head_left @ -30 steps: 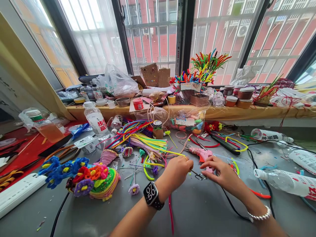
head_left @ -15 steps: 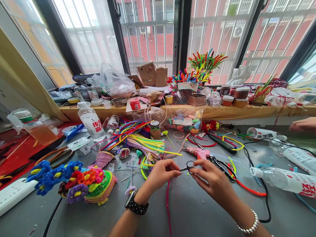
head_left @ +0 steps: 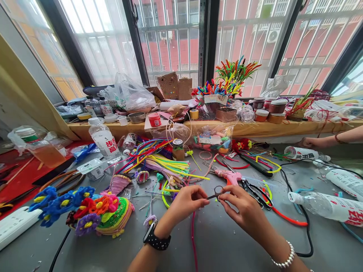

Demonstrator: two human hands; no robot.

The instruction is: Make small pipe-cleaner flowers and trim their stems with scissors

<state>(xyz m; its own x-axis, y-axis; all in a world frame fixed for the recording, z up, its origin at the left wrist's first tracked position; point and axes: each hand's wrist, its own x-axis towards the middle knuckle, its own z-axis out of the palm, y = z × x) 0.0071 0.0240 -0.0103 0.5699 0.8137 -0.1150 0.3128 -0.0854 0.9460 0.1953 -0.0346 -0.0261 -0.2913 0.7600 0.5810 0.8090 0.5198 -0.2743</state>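
Note:
My left hand (head_left: 190, 200) is closed, thumb and fingertips pinching the narrow dark end of what looks like a small pair of scissors (head_left: 218, 190). At its ringed end, my right hand (head_left: 237, 202) grips it between thumb and fingers. The scissors are held level above the grey table, and the fingers partly cover them. A dark pink pipe cleaner (head_left: 194, 241) runs from below my left hand towards the front edge. Just behind my right hand lie a pink glue gun (head_left: 228, 175) and black-handled pliers (head_left: 255, 193).
Pipe-cleaner flowers (head_left: 85, 211) stand on the left, with a bundle of pipe cleaners (head_left: 164, 162) further back. Plastic bottles (head_left: 326, 206) and a black cable (head_left: 307, 226) lie on the right. Another person's hand (head_left: 309, 142) rests near the back right bottle.
The other person's arm has reached further in from the right, its hand now by the back bottle. My hands keep nearly the same place, still holding the scissors.

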